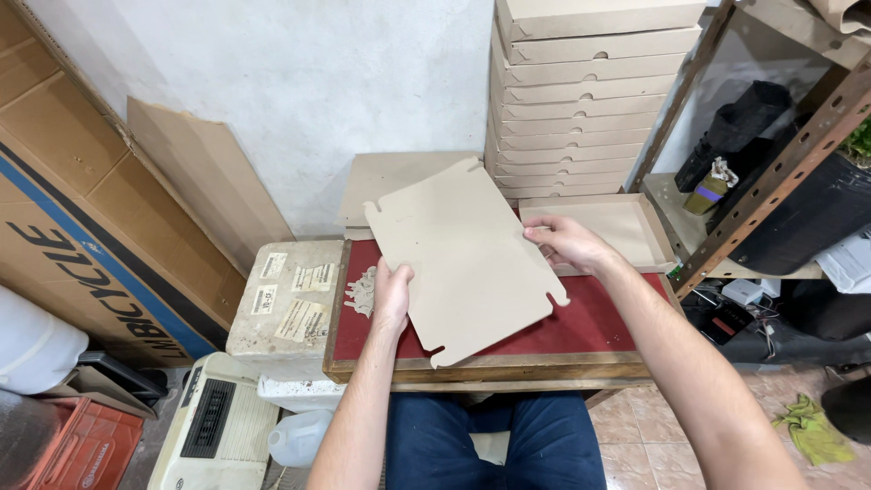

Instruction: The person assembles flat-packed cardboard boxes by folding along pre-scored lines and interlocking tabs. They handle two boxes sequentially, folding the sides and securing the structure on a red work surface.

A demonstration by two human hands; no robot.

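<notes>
While both hands hold one flat sheet above the bench, the stock reads as follows, left to right.

Far-left wall: large brown cartons (63, 172) leaning, one with a blue stripe; loose cardboard offcut (204, 181) against the white wall.
Near-left floor: red plastic crate (86, 445); cream slatted appliance (213, 426); translucent jug (299, 437).
Left block: pale foam box (286, 299) with paper labels, touching the bench's left edge.
Left hand (392, 295): thumb over the top, fingers hidden beneath, pinching the sheet's near-left edge.
Held item: die-cut cardboard blank (463, 259), tan, notched and tabbed at the corners, unfolded, tilted, above the bench.
Right hand (564, 243): fingers close together, gripping the blank's far-right edge.
Step in hand, judged: blank taken up flat, no crease yet made; folding the side flaps would call for a shift of grip toward the tabs.
Surface: wooden bench with red top (581, 328); small scrap pieces (363, 292) at its left; more flat blanks (390, 181) far behind.
Right of bench: one open folded tray (626, 231); tall stack of finished flat boxes (581, 100) behind it.
Far right: slotted metal shelving (771, 172) with dark items; yellow-green rag (812, 431) on tiled floor.
</notes>
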